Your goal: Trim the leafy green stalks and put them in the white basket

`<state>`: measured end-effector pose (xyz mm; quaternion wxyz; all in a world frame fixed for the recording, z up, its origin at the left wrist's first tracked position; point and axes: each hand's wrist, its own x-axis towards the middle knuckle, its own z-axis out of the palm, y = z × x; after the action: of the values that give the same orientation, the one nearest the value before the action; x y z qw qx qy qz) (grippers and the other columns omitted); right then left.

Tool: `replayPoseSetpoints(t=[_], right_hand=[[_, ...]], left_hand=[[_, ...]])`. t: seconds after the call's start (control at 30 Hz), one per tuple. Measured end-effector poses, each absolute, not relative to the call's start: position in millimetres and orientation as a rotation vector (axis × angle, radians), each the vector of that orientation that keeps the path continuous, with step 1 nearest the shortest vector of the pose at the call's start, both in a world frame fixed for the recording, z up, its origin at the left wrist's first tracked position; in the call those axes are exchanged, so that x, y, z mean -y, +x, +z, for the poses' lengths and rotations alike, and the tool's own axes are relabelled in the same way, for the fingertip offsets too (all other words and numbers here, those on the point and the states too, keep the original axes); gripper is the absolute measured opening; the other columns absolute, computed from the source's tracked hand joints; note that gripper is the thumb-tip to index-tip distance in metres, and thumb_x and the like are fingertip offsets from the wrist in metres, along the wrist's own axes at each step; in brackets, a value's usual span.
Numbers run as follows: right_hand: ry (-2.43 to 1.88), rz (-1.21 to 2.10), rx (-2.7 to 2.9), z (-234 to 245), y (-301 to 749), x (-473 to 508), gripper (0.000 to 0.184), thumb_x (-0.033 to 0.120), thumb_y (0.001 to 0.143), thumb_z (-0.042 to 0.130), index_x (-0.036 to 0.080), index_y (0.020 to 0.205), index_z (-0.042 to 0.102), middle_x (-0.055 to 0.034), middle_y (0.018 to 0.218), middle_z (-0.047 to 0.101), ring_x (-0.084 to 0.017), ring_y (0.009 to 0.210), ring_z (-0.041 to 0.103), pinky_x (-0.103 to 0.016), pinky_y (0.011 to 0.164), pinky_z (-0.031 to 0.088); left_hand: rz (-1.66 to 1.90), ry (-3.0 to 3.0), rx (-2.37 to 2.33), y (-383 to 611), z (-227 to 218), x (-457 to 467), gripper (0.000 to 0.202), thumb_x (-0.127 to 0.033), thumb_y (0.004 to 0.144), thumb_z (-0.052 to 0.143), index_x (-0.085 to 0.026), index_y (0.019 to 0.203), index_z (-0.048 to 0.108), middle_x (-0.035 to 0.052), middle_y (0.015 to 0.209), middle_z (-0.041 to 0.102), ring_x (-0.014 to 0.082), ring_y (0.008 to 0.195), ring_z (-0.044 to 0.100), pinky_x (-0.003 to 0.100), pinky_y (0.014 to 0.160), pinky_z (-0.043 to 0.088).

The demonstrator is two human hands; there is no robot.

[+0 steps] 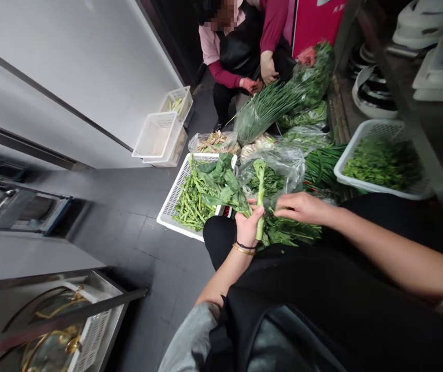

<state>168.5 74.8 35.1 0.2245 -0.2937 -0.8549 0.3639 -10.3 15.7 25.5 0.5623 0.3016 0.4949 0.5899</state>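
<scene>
Broccolini stalks are gripped in my left hand (249, 227), which is closed around them. One peeled-looking broccolini stalk (260, 199) stands upright between the thumb and fingers, its small head at the top. More leafy broccolini (227, 194) sticks out to the left from the same hand, over the basket. Just right of the stalk is my right hand (302, 207), fingers drawn together toward the thumb. Whatever they pinch, if anything, is too small to make out. Loose green leaves (283, 232) lie below both hands, partly on an open plastic bag (291, 165).
A white basket (174, 199) of trimmed green stems stands left of my knee. Another white basket (347, 155) with leafy greens is at right. Bagged chives (262, 111) lie ahead, before a seated co-worker (240, 49). White crates (155, 137) stand by the wall.
</scene>
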Motion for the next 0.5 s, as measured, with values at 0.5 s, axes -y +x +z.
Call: replayPoseSetpoints(t=[0.5], right_hand=[[-1.337,1.084,1.613,41,136,-98,0.045,0.057,0.076,0.058,0.018,0.056,0.051,-0.0011,0.048,0.053,-0.01,0.041,0.045,-0.025,0.042,0.031]], left_hand=[[1.215,0.718,-0.922,-7,23,-11,0.045,-0.043,0.07,0.071,-0.018,0.1,0.048,0.001,0.067,0.064,0.0106,0.044,0.053,0.024,0.044,0.04]])
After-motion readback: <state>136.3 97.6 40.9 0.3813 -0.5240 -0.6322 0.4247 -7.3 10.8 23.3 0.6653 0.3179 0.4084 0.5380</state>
